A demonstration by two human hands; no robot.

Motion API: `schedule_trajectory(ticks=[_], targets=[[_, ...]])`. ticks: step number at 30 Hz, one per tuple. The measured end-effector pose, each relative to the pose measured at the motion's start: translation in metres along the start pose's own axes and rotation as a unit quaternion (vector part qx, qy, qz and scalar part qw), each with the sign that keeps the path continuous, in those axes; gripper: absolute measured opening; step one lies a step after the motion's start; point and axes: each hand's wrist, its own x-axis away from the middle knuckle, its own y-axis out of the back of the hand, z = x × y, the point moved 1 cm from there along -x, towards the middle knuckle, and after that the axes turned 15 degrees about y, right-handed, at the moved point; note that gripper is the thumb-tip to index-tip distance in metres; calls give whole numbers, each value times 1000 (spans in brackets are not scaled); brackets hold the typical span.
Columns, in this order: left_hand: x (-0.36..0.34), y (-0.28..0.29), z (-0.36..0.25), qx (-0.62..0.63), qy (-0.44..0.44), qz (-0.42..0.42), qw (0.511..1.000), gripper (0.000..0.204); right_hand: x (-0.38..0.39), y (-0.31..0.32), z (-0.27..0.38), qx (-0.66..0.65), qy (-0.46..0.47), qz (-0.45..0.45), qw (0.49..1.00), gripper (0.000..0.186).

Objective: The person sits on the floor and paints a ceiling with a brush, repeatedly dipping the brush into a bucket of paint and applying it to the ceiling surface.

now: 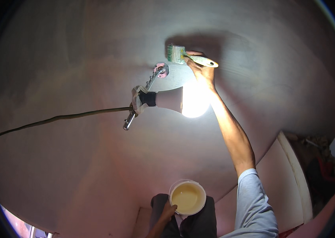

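My right hand [202, 71], raised high on the wall, grips a paintbrush [178, 54] with green bristles and a pale, paint-smeared handle. The bristles point left, close to the wall; whether they touch it I cannot tell. Low in front of my legs, my left hand [169, 210] holds a white bucket [203, 200] by its rim. Pale yellowish liquid [187, 197] lies inside the bucket. Just below my right hand glows a lit bulb [193, 99], which hides part of the wrist in glare.
A metal wall hook [151, 81] on a round pink-smeared base carries the bulb's holder [139, 99]. Its dark cable [60, 118] runs off left. At the right, a pale ledge [294, 170] borders a dark recess with jumbled items [326, 158]. Pinkish-grey wall [76, 166] surrounds everything.
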Motion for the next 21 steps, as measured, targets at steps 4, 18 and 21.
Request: schedule_trajectory(ticks=[4,18,21], targets=[[-12,15,19,-4,16,-40,999,54,-2,-48,-23,-125,2,0,992,21],[-4,-2,9,-7,-21,-8,1000,55,5,-4,-21,48,-2,-8,999,20],[4,-3,0,20,4,-10,1000,55,10,3,-17,49,-14,-12,999,21]])
